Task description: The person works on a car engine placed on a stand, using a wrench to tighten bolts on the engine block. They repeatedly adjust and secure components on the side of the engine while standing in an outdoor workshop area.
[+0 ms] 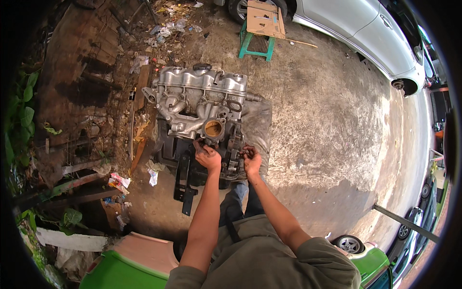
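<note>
A silver engine (pixel 202 89) stands in front of me, with a cast intake manifold (pixel 180 113) on its near side. The round throttle opening (pixel 213 128) faces up, brownish inside. Just below that opening, my left hand (pixel 208 157) reaches in at the engine's near side, its fingers curled; what they grip is hidden. My right hand (pixel 250 160) is at the dark metal parts (pixel 234 151) on the engine's right side. Its fingers are pinched together, and a thin piece near their tips is too small to name. A black metal bracket (pixel 184 180) hangs left of my left forearm.
A green stool (pixel 256 48) with a cardboard sheet (pixel 265 19) and small tools on it stands beyond the engine. A silver car (pixel 346 21) is parked at the far right. Litter and planks (pixel 138 156) lie to the left. A green car body (pixel 125 269) is close behind me.
</note>
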`<act>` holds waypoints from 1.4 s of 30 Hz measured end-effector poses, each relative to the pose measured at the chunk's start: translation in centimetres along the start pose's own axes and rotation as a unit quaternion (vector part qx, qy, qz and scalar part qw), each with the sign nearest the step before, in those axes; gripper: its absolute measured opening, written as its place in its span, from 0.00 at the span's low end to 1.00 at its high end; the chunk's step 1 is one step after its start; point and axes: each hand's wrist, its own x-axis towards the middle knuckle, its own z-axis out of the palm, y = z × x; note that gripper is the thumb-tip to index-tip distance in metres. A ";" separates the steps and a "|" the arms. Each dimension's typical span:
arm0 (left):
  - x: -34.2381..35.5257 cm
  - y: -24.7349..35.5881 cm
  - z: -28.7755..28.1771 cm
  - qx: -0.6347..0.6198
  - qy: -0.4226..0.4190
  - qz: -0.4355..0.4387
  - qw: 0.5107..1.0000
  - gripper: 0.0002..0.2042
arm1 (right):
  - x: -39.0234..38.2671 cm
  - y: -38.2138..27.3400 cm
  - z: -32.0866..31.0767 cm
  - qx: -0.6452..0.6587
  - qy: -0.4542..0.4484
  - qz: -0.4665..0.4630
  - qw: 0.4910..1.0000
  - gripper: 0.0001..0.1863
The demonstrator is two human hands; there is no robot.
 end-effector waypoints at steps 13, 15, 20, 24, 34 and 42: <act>-0.1 -0.5 0.4 0.018 0.021 0.002 1.000 0.19 | -1.8 -7.2 0.8 -0.354 -0.081 -0.071 0.929 0.14; -0.2 -0.5 0.4 -0.009 0.009 -0.015 1.000 0.20 | -1.6 -7.6 0.6 -0.318 -0.056 -0.116 0.939 0.15; -0.5 -0.7 0.1 0.061 0.032 0.057 0.996 0.20 | 3.0 -7.7 1.3 -0.167 0.050 -0.150 0.973 0.12; -0.6 -1.2 0.0 0.093 0.004 0.066 0.993 0.22 | 10.2 -5.0 1.7 -0.181 0.055 -0.088 0.978 0.08; -0.4 0.4 -0.5 0.019 -0.003 0.006 1.000 0.24 | 14.3 4.6 -2.0 0.454 0.132 0.480 0.739 0.08; -0.2 0.2 0.0 0.047 0.051 0.063 0.996 0.23 | 12.1 0.7 -3.7 0.235 0.127 0.281 0.922 0.02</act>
